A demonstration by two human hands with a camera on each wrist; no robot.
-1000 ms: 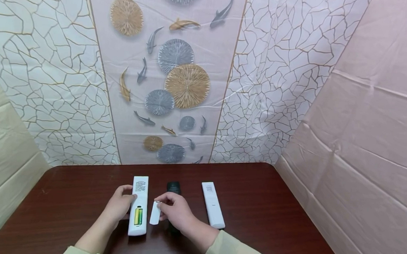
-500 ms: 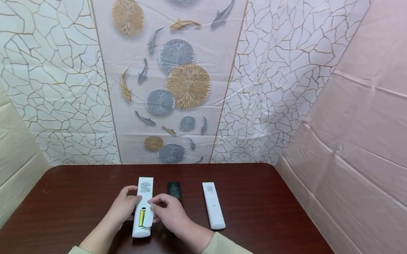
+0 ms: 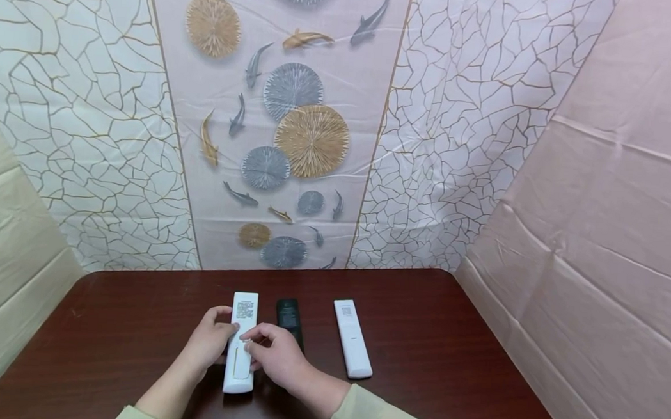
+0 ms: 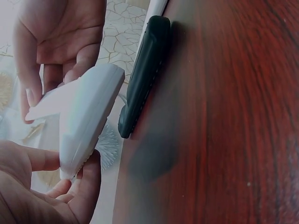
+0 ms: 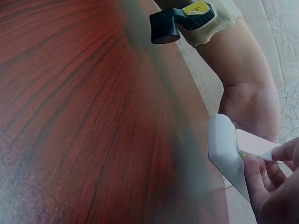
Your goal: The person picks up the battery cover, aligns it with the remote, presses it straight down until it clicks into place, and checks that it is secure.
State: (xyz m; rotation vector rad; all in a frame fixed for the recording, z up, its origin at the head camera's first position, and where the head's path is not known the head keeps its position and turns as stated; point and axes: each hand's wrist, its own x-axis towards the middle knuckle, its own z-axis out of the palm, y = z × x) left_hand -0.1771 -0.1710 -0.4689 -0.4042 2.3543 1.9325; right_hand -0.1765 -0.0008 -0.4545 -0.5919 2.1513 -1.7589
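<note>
My left hand [image 3: 206,346] holds a white remote control [image 3: 245,310] by its left side, thumb on the back and fingers underneath. The remote's back faces up, with a printed label at the far end. Between thumb and fingers, my right hand [image 3: 281,357] pinches a white battery cover [image 3: 242,365], which lies over the battery compartment. A thin yellow strip shows along the cover's left edge. In the left wrist view the cover [image 4: 49,102] sticks up at an angle from the remote [image 4: 91,116]. The right wrist view shows a gap between cover [image 5: 254,141] and remote [image 5: 219,140].
A black remote [image 3: 288,315] lies on the dark red wooden table [image 3: 431,343], partly behind my right hand. Farther right lies a second white remote [image 3: 353,339], back up. Patterned cloth [image 3: 311,137] hangs behind the table.
The remote and left hand have shifted right. My right hand has brought the battery cover left from beside the remote to over its compartment, hiding the green and yellow batteries except a strip.
</note>
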